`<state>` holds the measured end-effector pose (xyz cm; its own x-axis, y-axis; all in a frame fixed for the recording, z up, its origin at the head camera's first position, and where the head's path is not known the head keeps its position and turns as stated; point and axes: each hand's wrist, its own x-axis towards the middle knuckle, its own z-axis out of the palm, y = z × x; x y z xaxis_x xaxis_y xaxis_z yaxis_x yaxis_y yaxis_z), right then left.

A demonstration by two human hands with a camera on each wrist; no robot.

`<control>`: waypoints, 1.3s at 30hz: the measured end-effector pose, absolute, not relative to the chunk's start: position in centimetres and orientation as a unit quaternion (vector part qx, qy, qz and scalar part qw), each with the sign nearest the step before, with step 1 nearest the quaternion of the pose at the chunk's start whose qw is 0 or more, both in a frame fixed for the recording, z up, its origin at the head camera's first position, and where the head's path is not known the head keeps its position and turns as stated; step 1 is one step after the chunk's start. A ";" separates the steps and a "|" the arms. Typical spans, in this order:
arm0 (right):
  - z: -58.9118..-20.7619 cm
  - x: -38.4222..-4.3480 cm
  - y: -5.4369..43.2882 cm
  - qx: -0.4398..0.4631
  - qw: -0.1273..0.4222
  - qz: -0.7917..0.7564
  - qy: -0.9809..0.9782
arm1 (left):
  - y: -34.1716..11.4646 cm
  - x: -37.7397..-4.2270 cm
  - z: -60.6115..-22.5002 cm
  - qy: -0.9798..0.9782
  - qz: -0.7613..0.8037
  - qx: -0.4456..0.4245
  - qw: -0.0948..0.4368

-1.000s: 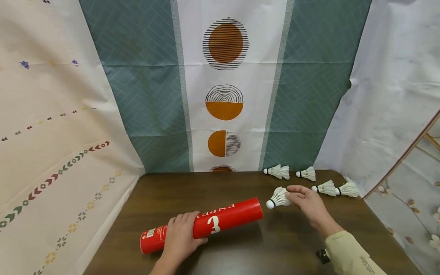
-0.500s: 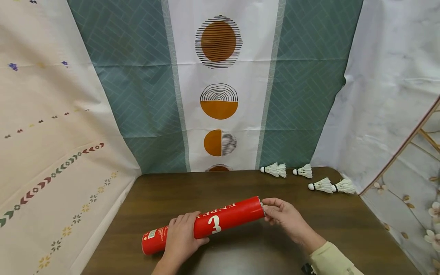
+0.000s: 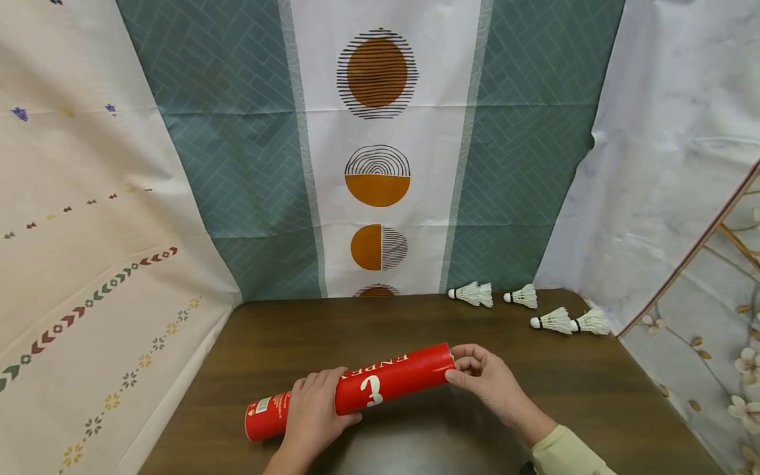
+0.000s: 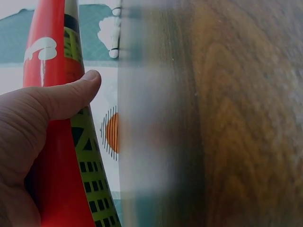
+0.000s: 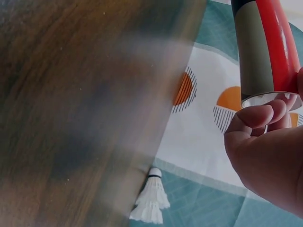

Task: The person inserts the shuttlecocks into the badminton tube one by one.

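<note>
A red shuttlecock tube (image 3: 404, 379) lies slanted over the brown table, its mouth raised toward the right. My left hand (image 3: 315, 409) grips it around the middle, the thumb (image 4: 78, 97) across its side in the left wrist view. At the mouth is my right hand (image 3: 489, 386), its thumb against the outer rim. In the right wrist view its bent fingers (image 5: 258, 116) reach into the opening, where some white shows. The shuttlecock brought there is hidden inside; I cannot tell whether the right fingers still hold it.
Several white shuttlecocks lie at the table's back right: a nested pair (image 3: 471, 294), a single shuttlecock (image 3: 521, 296), and two more end to end, the nearer one (image 3: 552, 320) in front. Patterned cloths (image 3: 380, 132) hang behind and at both sides of the table (image 3: 332, 323).
My right hand has moved left, carrying a shuttlecock into the tube's mouth, where it went out of sight. The right thumb has since come onto the outer rim. The left hand keeps its grip.
</note>
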<state>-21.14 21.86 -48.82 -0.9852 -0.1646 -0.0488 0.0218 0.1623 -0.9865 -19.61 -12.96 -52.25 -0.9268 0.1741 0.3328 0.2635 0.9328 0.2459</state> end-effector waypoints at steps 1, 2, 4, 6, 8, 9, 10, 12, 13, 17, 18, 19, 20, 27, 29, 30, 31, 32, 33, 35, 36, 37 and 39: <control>-48.9 -21.1 21.8 -0.053 0.072 -0.646 0.758 | -13.0 -19.6 -52.2 -0.971 -0.145 -0.113 0.154; -48.9 -21.1 21.8 -0.058 0.072 -0.645 0.759 | -13.0 -19.6 -52.2 -0.971 -0.147 -0.114 0.153; -49.0 -20.9 21.7 -0.070 0.073 -0.644 0.758 | -13.0 -19.5 -52.2 -0.970 -0.149 -0.114 0.151; -49.0 -20.8 21.6 -0.085 0.077 -0.644 0.757 | -13.0 -19.5 -52.2 -0.970 -0.150 -0.114 0.151; -49.0 -20.6 21.5 -0.092 0.082 -0.643 0.756 | -13.0 -19.5 -52.3 -0.970 -0.149 -0.115 0.151; -49.0 -20.6 21.5 -0.094 0.085 -0.644 0.754 | -13.0 -19.5 -52.3 -0.970 -0.149 -0.115 0.151; -48.9 -20.5 21.5 -0.096 0.088 -0.646 0.752 | -13.0 -19.5 -52.3 -0.970 -0.150 -0.115 0.150; -48.9 -20.4 21.5 -0.098 0.094 -0.650 0.748 | -13.0 -19.5 -52.4 -0.970 -0.150 -0.115 0.149; -49.0 -20.4 21.5 -0.098 0.097 -0.651 0.746 | -13.0 -19.5 -52.4 -0.970 -0.151 -0.115 0.150; -49.1 -20.4 21.4 -0.093 0.103 -0.653 0.745 | -13.1 -19.5 -52.4 -0.970 -0.152 -0.116 0.153; -49.1 -20.4 21.4 -0.091 0.104 -0.652 0.746 | -13.1 -19.5 -52.4 -0.969 -0.152 -0.117 0.154; -49.2 -20.4 21.4 -0.089 0.105 -0.652 0.746 | -13.1 -19.5 -52.5 -0.969 -0.152 -0.117 0.154; -49.2 -20.4 21.4 -0.087 0.106 -0.651 0.746 | -13.2 -19.5 -52.5 -0.969 -0.151 -0.117 0.155; -49.3 -20.4 21.4 -0.084 0.107 -0.649 0.748 | -13.2 -19.4 -52.6 -0.970 -0.146 -0.118 0.155; -49.3 -20.4 21.3 -0.083 0.105 -0.649 0.749 | -13.3 -19.4 -52.6 -0.970 -0.144 -0.120 0.158; -49.3 -20.4 21.3 -0.082 0.105 -0.649 0.749 | -13.3 -19.4 -52.6 -0.969 -0.143 -0.120 0.160; -49.3 -20.4 21.3 -0.082 0.105 -0.649 0.749 | -13.3 -19.4 -52.6 -0.969 -0.142 -0.121 0.162; -49.3 -20.4 21.3 -0.082 0.105 -0.649 0.749 | -13.3 -19.4 -52.6 -0.969 -0.140 -0.122 0.164; -49.4 -20.4 21.3 -0.081 0.105 -0.649 0.749 | -13.3 -19.4 -52.6 -0.969 -0.139 -0.123 0.165; -49.4 -20.4 21.3 -0.081 0.105 -0.649 0.749 | -13.3 -19.5 -52.7 -0.968 -0.138 -0.123 0.167; -49.4 -20.4 21.3 -0.081 0.105 -0.649 0.749 | -13.3 -19.5 -52.7 -0.968 -0.138 -0.124 0.168; -49.4 -20.4 21.3 -0.081 0.105 -0.649 0.749 | -13.3 -19.5 -52.7 -0.968 -0.137 -0.124 0.168; -49.3 -20.3 21.3 -0.082 0.106 -0.648 0.749 | -13.4 -19.5 -52.8 -0.968 -0.137 -0.124 0.167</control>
